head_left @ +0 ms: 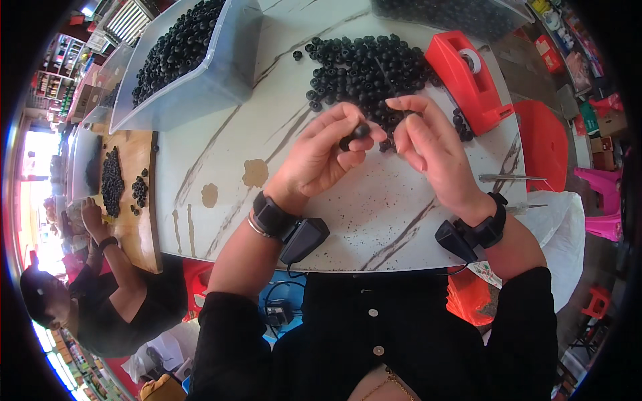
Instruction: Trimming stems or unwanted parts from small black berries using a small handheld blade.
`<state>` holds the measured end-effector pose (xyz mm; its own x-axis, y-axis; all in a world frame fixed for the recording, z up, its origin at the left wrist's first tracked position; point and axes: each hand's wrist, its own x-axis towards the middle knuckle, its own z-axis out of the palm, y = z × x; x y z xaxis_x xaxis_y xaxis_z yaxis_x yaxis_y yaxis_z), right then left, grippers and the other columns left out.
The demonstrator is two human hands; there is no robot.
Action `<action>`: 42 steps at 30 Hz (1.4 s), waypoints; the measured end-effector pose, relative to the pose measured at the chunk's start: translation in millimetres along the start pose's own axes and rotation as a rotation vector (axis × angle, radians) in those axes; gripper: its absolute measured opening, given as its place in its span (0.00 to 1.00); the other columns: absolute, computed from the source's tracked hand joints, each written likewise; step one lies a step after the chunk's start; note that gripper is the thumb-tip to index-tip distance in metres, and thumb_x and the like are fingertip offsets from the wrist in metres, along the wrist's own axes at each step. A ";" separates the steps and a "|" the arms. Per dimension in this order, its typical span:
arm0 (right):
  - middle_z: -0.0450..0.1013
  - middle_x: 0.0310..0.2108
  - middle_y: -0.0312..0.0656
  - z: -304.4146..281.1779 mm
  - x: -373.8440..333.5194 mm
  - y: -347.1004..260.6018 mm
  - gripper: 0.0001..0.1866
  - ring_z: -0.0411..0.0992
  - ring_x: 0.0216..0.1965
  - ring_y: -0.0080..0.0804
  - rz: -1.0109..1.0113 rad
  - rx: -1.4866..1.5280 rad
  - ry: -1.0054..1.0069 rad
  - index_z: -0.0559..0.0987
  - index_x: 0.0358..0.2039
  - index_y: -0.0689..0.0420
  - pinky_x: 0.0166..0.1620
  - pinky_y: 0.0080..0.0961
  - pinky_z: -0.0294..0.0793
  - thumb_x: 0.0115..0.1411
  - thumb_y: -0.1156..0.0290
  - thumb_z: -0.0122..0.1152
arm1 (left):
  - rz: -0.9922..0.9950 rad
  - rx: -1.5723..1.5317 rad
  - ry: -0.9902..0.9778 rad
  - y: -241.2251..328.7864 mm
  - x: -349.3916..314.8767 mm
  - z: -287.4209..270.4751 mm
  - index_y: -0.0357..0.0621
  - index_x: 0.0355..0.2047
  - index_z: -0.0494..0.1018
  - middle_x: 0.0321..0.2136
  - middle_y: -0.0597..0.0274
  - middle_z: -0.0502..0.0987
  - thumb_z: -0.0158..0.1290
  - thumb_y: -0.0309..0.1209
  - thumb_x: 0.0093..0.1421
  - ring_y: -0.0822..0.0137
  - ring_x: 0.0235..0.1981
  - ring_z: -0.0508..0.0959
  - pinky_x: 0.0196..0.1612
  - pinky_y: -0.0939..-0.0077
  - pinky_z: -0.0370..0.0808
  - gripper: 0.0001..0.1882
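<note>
My left hand [314, 157] is closed around a few round black beads [361, 130], which show between the thumb and fingers. Just to its right, my right hand [443, 157] has thumb and fingers drawn together in a pinch. What it grips is too small to make out; a thin dark line shows above its fingertips. Both hands are raised over the marble-patterned table [361, 200], fingertips a short gap apart. Beyond them lies a loose pile of black beads [354, 73], many with a visible hole.
A red tape dispenser [468, 87] stands right of the pile, with scissors-like metal tools [511, 178] near the right edge. A clear bin of black beads [234, 73] is at the far left. Another person [100, 294] works with beads at a wooden table [137, 234].
</note>
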<state>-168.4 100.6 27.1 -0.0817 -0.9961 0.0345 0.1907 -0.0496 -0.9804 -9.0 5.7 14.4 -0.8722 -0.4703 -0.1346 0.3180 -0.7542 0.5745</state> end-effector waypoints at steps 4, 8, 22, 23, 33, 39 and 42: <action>0.62 0.23 0.30 -2.9 3.5 -2.8 0.15 0.52 0.18 0.10 0.003 0.024 0.049 0.64 0.46 0.59 0.22 0.07 0.51 0.64 0.65 0.37 | 0.038 0.155 0.100 4.6 -0.4 1.1 0.40 0.35 0.67 0.24 0.64 0.69 0.43 0.30 0.61 0.79 0.23 0.64 0.19 0.93 0.56 0.07; 0.62 0.23 0.30 -3.8 4.1 -0.1 0.15 0.52 0.18 0.10 -0.013 0.039 0.033 0.65 0.45 0.58 0.21 0.07 0.50 0.64 0.64 0.37 | 0.003 0.699 0.194 -0.9 -0.2 -1.0 0.40 0.33 0.71 0.18 0.69 0.66 0.50 0.28 0.56 0.79 0.18 0.63 0.19 0.90 0.57 0.06; 0.61 0.22 0.29 -4.8 4.7 3.0 0.13 0.52 0.17 0.10 -0.007 0.003 0.017 0.67 0.44 0.57 0.21 0.07 0.51 0.64 0.64 0.38 | 0.305 1.459 0.183 -14.1 6.0 -0.9 0.38 0.29 0.71 0.19 0.64 0.70 0.56 0.25 0.46 0.73 0.20 0.69 0.25 0.79 0.66 0.09; 0.61 0.22 0.29 -4.3 5.0 3.4 0.13 0.52 0.17 0.10 -0.002 0.005 0.015 0.67 0.43 0.57 0.21 0.07 0.51 0.64 0.64 0.38 | 0.248 1.243 0.188 -12.4 4.6 -2.5 0.38 0.30 0.71 0.20 0.67 0.70 0.56 0.25 0.48 0.77 0.22 0.69 0.26 0.82 0.66 0.08; 0.62 0.22 0.29 -2.2 3.2 5.3 0.13 0.52 0.18 0.09 0.056 0.015 -0.039 0.65 0.43 0.57 0.21 0.07 0.51 0.63 0.64 0.39 | 0.285 0.505 0.114 -7.7 3.8 -4.9 0.42 0.35 0.67 0.31 0.62 0.74 0.51 0.23 0.54 0.85 0.21 0.64 0.22 0.92 0.60 0.07; 0.62 0.23 0.30 -2.3 2.3 6.1 0.13 0.53 0.18 0.10 0.071 -0.002 -0.085 0.65 0.43 0.58 0.21 0.07 0.51 0.63 0.64 0.39 | 0.238 0.408 0.099 -6.2 4.2 -8.7 0.43 0.36 0.68 0.30 0.62 0.74 0.51 0.24 0.55 0.84 0.19 0.61 0.20 0.92 0.57 0.08; 0.62 0.23 0.30 -1.3 2.3 5.4 0.13 0.53 0.18 0.10 0.076 -0.018 -0.091 0.64 0.44 0.59 0.22 0.07 0.51 0.63 0.64 0.39 | 0.219 0.408 0.058 -6.8 2.6 -13.2 0.44 0.37 0.68 0.32 0.60 0.74 0.52 0.28 0.56 0.83 0.21 0.61 0.22 0.91 0.57 0.09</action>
<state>-168.8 98.1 21.7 0.0219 -0.9995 -0.0229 0.1756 0.0264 -0.9841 -8.5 3.5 -0.5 -0.7750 -0.6319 -0.0134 0.3097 -0.3982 0.8634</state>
